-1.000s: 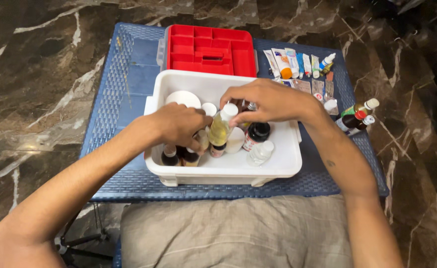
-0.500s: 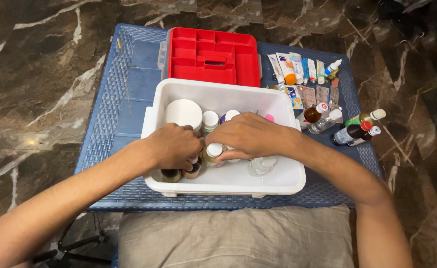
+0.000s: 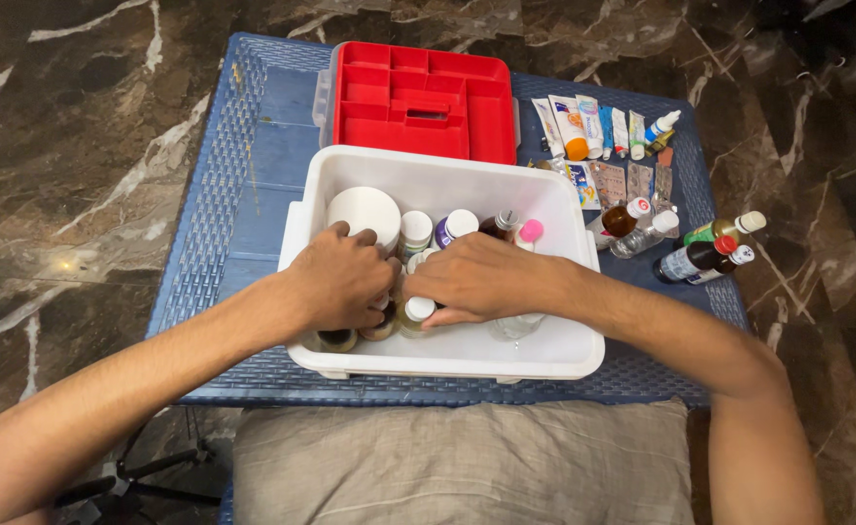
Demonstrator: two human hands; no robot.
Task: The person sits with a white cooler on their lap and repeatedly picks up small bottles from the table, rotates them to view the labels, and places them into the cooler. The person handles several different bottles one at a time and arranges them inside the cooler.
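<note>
Head view, both hands point(image 3: 345, 277) point(image 3: 476, 280) curled around small bottles point(image 3: 414, 313), inside white bin point(image 3: 554, 348).

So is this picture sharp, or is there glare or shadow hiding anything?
Head view: sharp and evenly lit; a small glare spot on the marble floor; both hands, left hand and right hand, cast soft shadows and hide bottles inside the white bin; the far edges bow slightly.
</note>
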